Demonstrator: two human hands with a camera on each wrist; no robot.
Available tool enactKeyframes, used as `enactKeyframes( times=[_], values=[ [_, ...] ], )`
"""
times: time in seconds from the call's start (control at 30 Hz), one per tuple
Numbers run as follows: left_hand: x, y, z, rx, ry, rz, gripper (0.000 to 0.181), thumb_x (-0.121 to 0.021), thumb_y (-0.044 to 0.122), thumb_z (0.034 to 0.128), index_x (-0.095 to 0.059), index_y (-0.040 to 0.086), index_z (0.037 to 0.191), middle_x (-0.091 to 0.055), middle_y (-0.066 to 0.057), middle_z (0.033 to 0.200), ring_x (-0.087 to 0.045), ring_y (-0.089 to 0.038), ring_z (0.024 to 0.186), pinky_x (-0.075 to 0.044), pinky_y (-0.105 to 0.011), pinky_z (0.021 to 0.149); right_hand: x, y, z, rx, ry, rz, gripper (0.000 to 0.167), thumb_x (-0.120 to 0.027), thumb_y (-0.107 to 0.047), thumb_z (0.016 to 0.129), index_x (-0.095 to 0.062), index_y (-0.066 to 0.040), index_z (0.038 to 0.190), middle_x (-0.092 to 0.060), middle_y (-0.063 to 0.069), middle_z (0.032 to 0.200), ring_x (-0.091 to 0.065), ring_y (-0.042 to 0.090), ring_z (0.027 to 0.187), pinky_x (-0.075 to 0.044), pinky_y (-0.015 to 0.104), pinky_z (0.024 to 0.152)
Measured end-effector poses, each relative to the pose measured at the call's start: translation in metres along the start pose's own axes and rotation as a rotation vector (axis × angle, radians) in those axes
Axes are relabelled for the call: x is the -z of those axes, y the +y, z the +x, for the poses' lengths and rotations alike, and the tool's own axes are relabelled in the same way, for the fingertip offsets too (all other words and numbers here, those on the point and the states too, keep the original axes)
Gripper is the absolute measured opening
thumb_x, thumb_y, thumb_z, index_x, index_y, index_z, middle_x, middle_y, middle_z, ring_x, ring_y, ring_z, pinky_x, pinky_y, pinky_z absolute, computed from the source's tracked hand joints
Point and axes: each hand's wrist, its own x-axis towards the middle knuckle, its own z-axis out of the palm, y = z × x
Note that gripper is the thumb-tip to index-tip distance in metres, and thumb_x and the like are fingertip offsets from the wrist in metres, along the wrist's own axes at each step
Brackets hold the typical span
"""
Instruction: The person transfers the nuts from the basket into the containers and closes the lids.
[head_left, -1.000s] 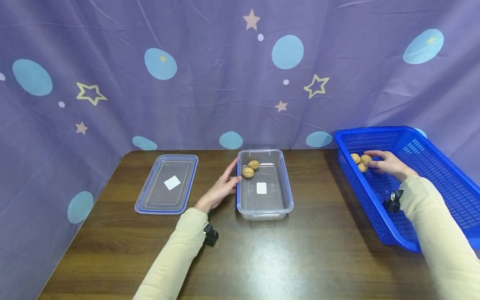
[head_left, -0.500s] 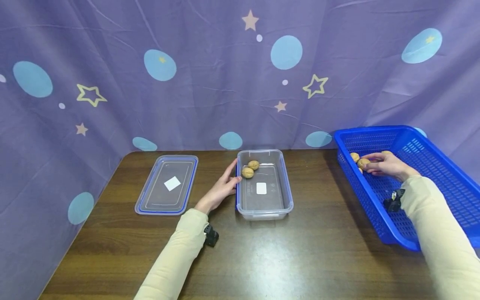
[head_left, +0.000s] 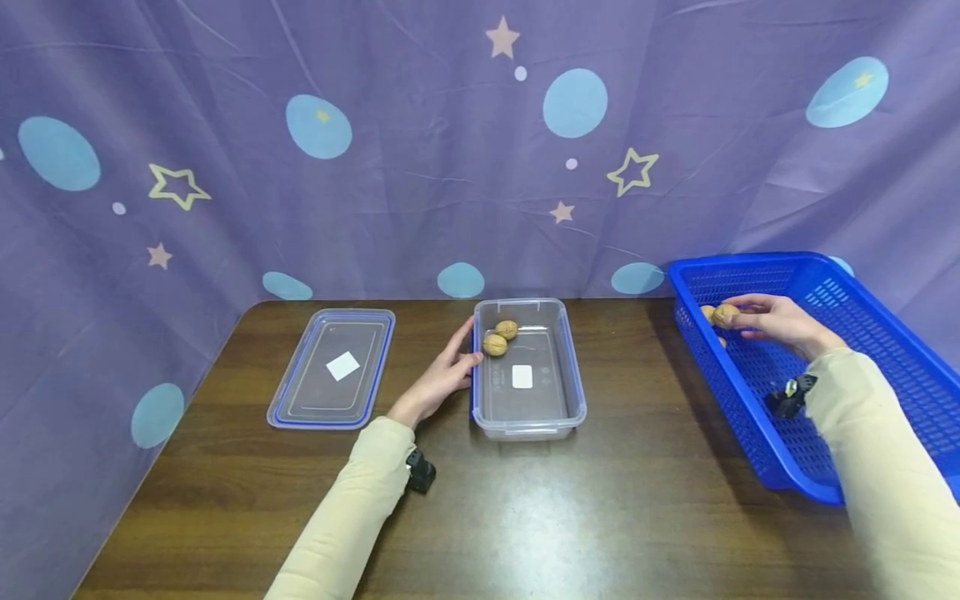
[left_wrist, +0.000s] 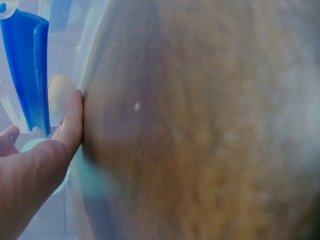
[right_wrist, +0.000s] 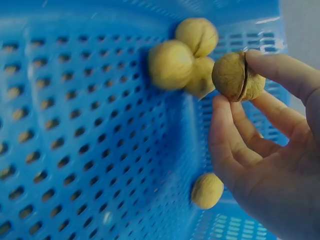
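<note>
My right hand (head_left: 791, 327) pinches a brown walnut (right_wrist: 232, 77) between thumb and fingertips, inside the blue perforated basket (head_left: 731, 383). Several more walnuts lie in that basket: in the right wrist view a cluster (right_wrist: 171, 66) sits beside the held one, and a single walnut (right_wrist: 207, 191) lies apart. My left hand (head_left: 438, 383) rests against the left side of a clear plastic container (head_left: 573, 367), fingers extended along its wall and thumb at the rim. In the container, two walnuts (head_left: 495, 345) lie together near the back left corner.
A clear lid (head_left: 315, 400) with a blue seal lies flat on the wooden table (head_left: 480, 517), left of the container. Behind the table hangs a purple patterned curtain (head_left: 390, 217). A blue side clip (left_wrist: 30, 70) hangs on the container in the left wrist view.
My right hand has taken hold of a walnut in the basket and lifted it slightly away from the others. My left hand stays against the container.
</note>
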Motion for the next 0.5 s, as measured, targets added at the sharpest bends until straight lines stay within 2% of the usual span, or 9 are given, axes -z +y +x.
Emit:
enactKeyframes(
  times=[0.2, 0.5],
  values=[
    [0.0, 0.0, 0.0, -0.004, 0.002, -0.002, 0.069, -0.045, 0.007, 0.0988, -0.012, 0.026, 0.157, -0.049, -0.026, 0.114, -0.053, -0.037, 0.112, -0.048, -0.047, 0.096, -0.002, -0.012, 0.001, 0.023, 0.005, 0.029, 0.029, -0.058, -0.002, 0.095, -0.063, -0.029, 0.104, -0.066, -0.014, 0.095, -0.06, -0.002, 0.09, -0.054, 0.019, 0.077],
    [0.0, 0.0, -0.001, -0.002, -0.003, -0.012, 0.069, -0.045, 0.008, 0.0985, -0.013, 0.026, 0.157, -0.048, -0.026, 0.113, -0.053, -0.036, 0.111, -0.048, -0.047, 0.096, -0.012, -0.038, 0.0, 0.06, -0.008, 0.006, 0.026, -0.059, -0.004, 0.095, -0.062, -0.022, 0.113, -0.065, -0.013, 0.098, -0.061, 0.0, 0.091, -0.053, 0.018, 0.079]
  ],
)
